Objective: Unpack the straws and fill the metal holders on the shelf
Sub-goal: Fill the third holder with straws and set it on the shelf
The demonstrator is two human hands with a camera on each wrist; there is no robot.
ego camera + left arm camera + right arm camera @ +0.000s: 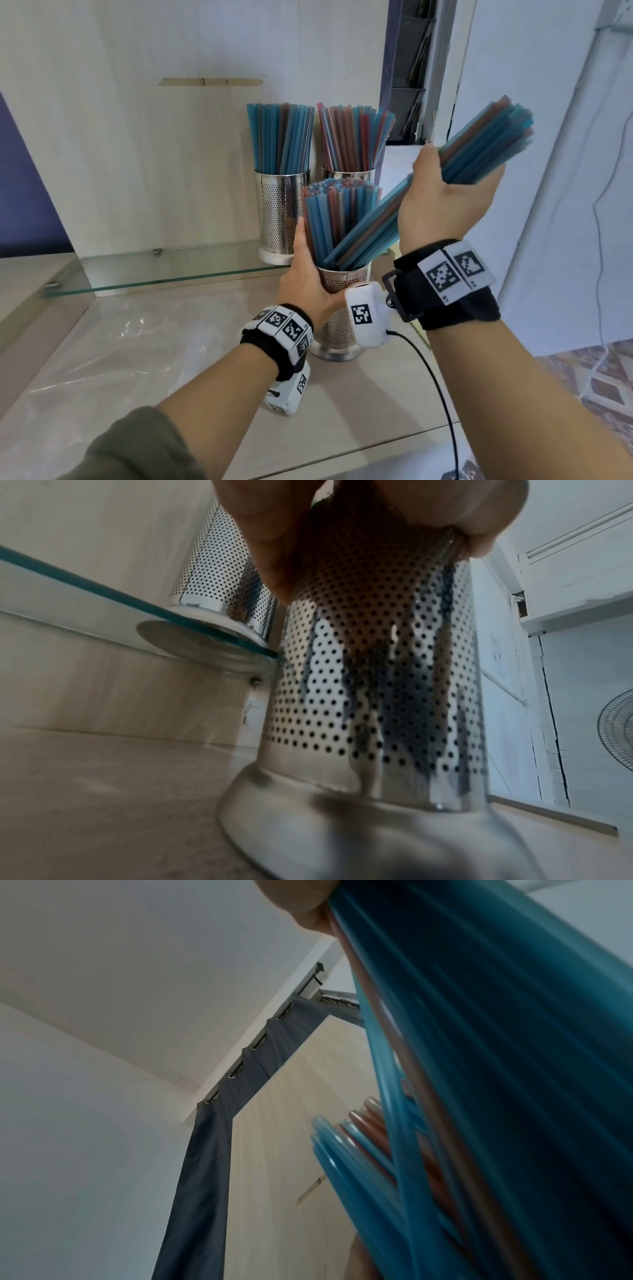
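A pale wood-grain bench (pixel 359 404) is filling the lower half of the head view, with a clear glass shelf (pixel 164 274) running across the middle left above it. On that shelf, at upper centre, two perforated steel cylinder holders (pixel 279 212) are standing side by side, each already packed with upright straws. A third perforated metal holder (pixel 337 325) is standing on the bench at centre frame, off the shelf, partly filled. The left hand (pixel 305 277) is wrapping its upper wall, fingers curled round the steel, steadying it; the left wrist view shows the same grasp from below. The right hand (pixel 448 202) is clasping a loose bundle of blue and reddish plastic straws (pixel 479 150), tilted from upper right down toward the holder's mouth, lower ends already entering it. Crumpled clear plastic wrapping (pixel 113 346) is lying on the bench at lower left.

The straws look light, thin and smooth, likely to slide past one another and fan out, so clasping them round the middle with a full fist, as here, seems wisest. The holder appears rigid with a wide flared foot, yet light enough to tip, so bracing its wall is probably sound practice.
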